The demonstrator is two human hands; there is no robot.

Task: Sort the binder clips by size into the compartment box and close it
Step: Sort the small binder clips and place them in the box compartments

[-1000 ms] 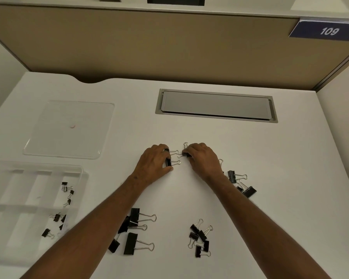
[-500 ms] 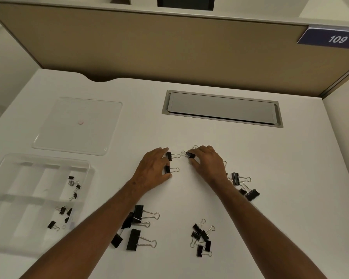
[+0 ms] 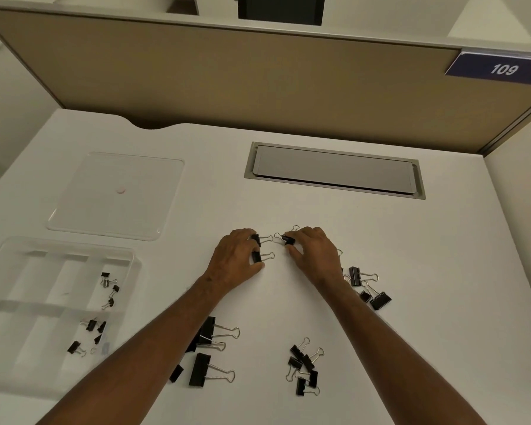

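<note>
My left hand [image 3: 235, 260] is curled over two mid-sized binder clips [image 3: 259, 248] on the desk [image 3: 411, 240], fingers pinching their black bodies while the wire handles stick out to the right. My right hand [image 3: 314, 256] pinches one more clip [image 3: 288, 240] of about the same size between thumb and fingertips, just beside the other two. The compartment box [image 3: 126, 251] sits well to my left with only small clips [image 3: 109, 288] in its right-hand cells, and its clear lid [image 3: 114, 194] lies apart behind it. The risk I see is in carrying several at once: the springy handles tangle easily, and a clip could slip from a loose pinch on the way over and land in the wrong cell among the small ones. My forearms also lie over the big clips [image 3: 210, 351] and beside the pile near my right wrist [image 3: 367, 286], so a careless sweep could scatter groups I have already separated.
</note>
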